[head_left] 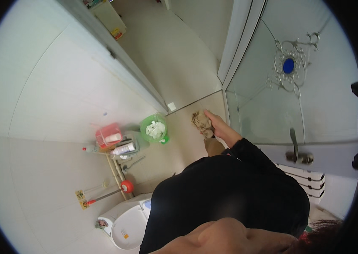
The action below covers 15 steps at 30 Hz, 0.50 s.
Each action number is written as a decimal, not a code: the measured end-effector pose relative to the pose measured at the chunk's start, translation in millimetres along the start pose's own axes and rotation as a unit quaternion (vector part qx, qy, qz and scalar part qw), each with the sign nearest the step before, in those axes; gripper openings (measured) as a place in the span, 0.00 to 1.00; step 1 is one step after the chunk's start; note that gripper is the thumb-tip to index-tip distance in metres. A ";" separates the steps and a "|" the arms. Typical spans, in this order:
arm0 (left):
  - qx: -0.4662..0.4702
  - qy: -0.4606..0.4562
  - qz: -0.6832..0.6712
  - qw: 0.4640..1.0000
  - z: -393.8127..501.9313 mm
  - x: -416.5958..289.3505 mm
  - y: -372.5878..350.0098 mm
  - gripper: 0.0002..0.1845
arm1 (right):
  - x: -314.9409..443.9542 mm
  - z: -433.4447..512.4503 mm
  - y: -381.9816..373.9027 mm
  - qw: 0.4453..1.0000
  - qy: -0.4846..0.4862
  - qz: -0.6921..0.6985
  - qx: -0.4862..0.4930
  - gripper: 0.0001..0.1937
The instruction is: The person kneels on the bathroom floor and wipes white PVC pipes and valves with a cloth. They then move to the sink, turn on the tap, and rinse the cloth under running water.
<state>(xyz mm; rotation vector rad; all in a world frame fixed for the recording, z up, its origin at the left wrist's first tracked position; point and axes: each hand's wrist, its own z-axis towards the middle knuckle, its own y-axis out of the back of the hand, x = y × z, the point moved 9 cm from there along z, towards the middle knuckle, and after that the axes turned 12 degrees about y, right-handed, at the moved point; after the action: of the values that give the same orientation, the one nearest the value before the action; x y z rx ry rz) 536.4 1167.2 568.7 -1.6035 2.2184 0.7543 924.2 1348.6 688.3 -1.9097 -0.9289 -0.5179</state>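
My right hand point(218, 123) reaches forward from a black sleeve, its fingers closed around a soft, crumpled tan bundle point(202, 122) with dark brown markings. It looks like cloth, but its exact kind is hard to make out. Directly below it shows a brown trouser leg point(214, 147). My left hand is out of view, hidden by my black top. To the left of the bundle, a green waste bin point(144, 130) stands against the wall, with crumpled white paper point(155, 129) inside.
A doorway opens ahead; a glass-panelled door point(255, 104) with a lever handle point(294, 144) stands at right. Along the left wall are a pink basket point(102, 130), bottles point(123, 148), pipes point(115, 171) and a red-headed plunger point(127, 186). A toilet point(129, 227) sits at lower left.
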 end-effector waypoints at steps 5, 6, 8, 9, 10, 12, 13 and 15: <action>-0.026 0.035 -0.016 0.999 30.4 -59.3 -23.1 0.16 | 69.3 131.5 2.3 0.999 -0.026 0.029 -0.028 0.26; -0.029 0.040 -0.021 0.999 35.2 -71.7 -27.7 0.16 | 84.5 152.3 4.3 0.998 -0.035 0.023 -0.052 0.26; -0.033 0.049 -0.029 0.998 45.7 -95.5 -34.5 0.16 | 114.4 187.8 -8.0 0.999 -0.031 0.019 -0.017 0.27; -0.035 0.051 -0.034 0.998 52.1 -108.4 -38.1 0.16 | 127.7 203.1 -13.6 0.999 -0.029 0.013 -0.004 0.28; -0.036 0.052 -0.038 0.997 58.1 -120.7 -40.9 0.16 | 137.4 217.1 -17.2 0.999 -0.038 0.002 -0.009 0.28; -0.038 0.054 -0.043 0.997 72.3 -146.3 -45.5 0.16 | 149.6 240.5 -23.8 0.998 -0.063 -0.020 -0.020 0.28; -0.036 0.051 -0.046 0.997 78.9 -159.6 -47.6 0.16 | 154.7 251.2 -30.6 0.997 -0.069 -0.024 0.000 0.28; -0.030 0.045 -0.048 0.997 96.1 -189.5 -49.3 0.16 | 158.7 271.8 -40.6 0.995 -0.086 -0.034 0.031 0.28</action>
<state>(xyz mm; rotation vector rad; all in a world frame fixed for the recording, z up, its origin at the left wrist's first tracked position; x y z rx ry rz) 639.8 1359.1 578.2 -1.7936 2.1801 0.7430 986.4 1659.8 685.0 -1.8946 -1.1113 -0.3627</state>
